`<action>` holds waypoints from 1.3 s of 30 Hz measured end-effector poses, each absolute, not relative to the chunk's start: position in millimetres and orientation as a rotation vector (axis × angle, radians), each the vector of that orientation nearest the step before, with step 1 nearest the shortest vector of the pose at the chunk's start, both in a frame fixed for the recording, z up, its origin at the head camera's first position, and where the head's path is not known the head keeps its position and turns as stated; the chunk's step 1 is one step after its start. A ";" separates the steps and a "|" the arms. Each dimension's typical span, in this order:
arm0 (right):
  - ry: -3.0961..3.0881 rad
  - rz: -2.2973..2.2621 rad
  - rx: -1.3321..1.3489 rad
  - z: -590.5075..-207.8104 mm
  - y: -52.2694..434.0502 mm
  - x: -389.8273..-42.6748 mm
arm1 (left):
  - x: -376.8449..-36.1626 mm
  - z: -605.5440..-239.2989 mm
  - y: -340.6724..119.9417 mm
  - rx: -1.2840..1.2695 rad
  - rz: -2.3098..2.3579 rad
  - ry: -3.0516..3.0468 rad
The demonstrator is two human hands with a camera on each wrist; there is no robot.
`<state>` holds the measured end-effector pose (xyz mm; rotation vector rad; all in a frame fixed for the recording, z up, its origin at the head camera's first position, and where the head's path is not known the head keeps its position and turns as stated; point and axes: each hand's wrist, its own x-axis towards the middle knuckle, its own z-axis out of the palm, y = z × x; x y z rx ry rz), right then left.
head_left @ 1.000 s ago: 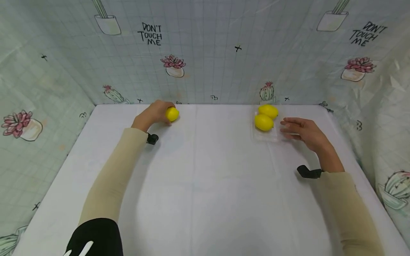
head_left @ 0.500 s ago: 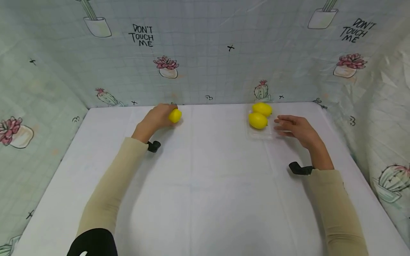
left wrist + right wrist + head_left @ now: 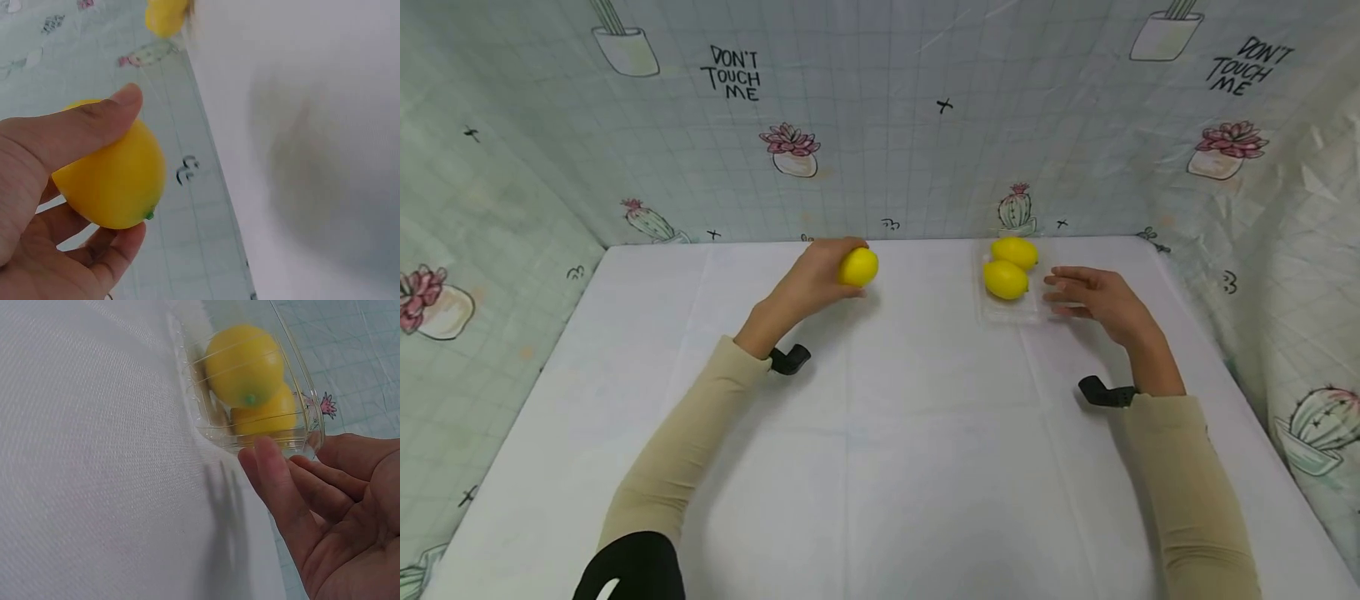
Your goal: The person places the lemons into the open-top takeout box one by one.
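My left hand [image 3: 812, 283] grips a yellow lemon [image 3: 859, 267] between thumb and fingers, above the far left-middle of the white table. Up close in the left wrist view, the thumb lies across the lemon [image 3: 119, 175] and its small green tip shows. Two more lemons [image 3: 1006, 280] lie in a clear plastic container [image 3: 1000, 313] at the far right. Beside that container's right side is my right hand [image 3: 1097, 302], its fingers loosely extended. From the right wrist view, fingertips [image 3: 270, 453] are at the container's near end; whether they touch it I cannot tell.
A white cloth covers the table [image 3: 925, 467]. Behind it and along both sides hangs a printed curtain [image 3: 880, 125] with cactus drawings. A black wrist camera mount [image 3: 790, 360] sticks out at the left cuff, another mount [image 3: 1105, 392] at the right.
My left hand has lifted the lemon and carried it to the right, towards the container. The right hand has stayed beside the container. The head view has shifted slightly.
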<state>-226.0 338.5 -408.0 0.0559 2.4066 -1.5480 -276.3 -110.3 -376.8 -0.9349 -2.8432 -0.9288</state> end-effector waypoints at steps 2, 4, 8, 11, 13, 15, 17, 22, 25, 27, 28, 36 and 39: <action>2.407 -1.542 0.066 -409.2 338.7 -225.8 | -271.6 -376.2 -103.4 -0.954 -0.928 -2.820; 2.405 -1.534 0.072 -410.1 339.1 -225.4 | -266.2 -375.4 -97.0 -0.962 -0.923 -2.801; 2.415 -1.519 0.068 -409.0 340.4 -224.0 | -257.6 -373.1 -86.6 -0.969 -0.916 -2.767; 2.421 -1.517 0.062 -407.2 341.2 -223.4 | -254.4 -371.1 -82.2 -0.973 -0.932 -2.737; 2.421 -1.521 0.061 -406.6 341.3 -223.3 | -253.4 -371.1 -80.3 -0.973 -0.959 -2.716; 2.415 -1.523 0.066 -406.1 341.1 -223.3 | -252.5 -372.1 -79.0 -0.974 -0.996 -2.694; 2.411 -1.524 0.064 -405.9 340.6 -223.4 | -251.8 -373.5 -78.0 -0.972 -1.037 -2.671; 2.397 -1.538 0.041 -405.2 339.8 -223.5 | -249.7 -376.0 -75.3 -0.954 -1.139 -2.619; 2.386 -1.553 0.032 -405.1 340.2 -223.8 | -248.9 -376.3 -72.8 -0.952 -1.194 -2.599; 2.381 -1.561 0.029 -404.9 340.5 -223.9 | -248.5 -375.7 -70.8 -0.958 -1.229 -2.587; 2.378 -1.565 0.028 -404.9 340.7 -223.9 | -248.4 -375.4 -70.0 -0.961 -1.242 -2.585; 2.373 -1.562 0.045 -404.6 338.9 -225.0 | -247.0 -370.2 -63.2 -0.983 -1.337 -2.546; 2.372 -1.554 0.040 -403.8 338.5 -225.5 | -246.2 -369.3 -61.5 -1.006 -1.385 -2.501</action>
